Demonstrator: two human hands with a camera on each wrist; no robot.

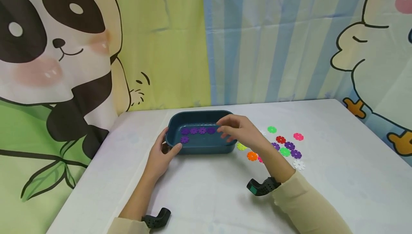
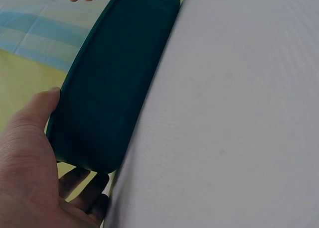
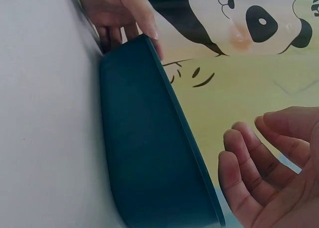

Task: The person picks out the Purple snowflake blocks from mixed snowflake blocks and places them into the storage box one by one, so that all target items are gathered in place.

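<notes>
A dark teal plastic tray (image 1: 206,150) stands on the white-covered table, with several purple snowflake discs (image 1: 194,130) lying inside it. My left hand (image 1: 161,160) grips the tray's left end, the thumb at the near rim and the fingers round the side. Over the tray's right end hovers my right hand (image 1: 242,131), its fingers loosely bent with nothing between them. In the right wrist view, the right fingers (image 3: 239,161) hang beside the tray's rim, apart from it. The left wrist view has the left thumb (image 2: 42,106) against the rim.
To the right of the tray lie scattered snowflake discs, among them a green disc (image 1: 271,129), a red disc (image 1: 280,139), an orange disc (image 1: 252,156) and a white disc (image 1: 298,164). Some are partly hidden behind the right forearm. A printed curtain (image 1: 173,66) hangs behind the table.
</notes>
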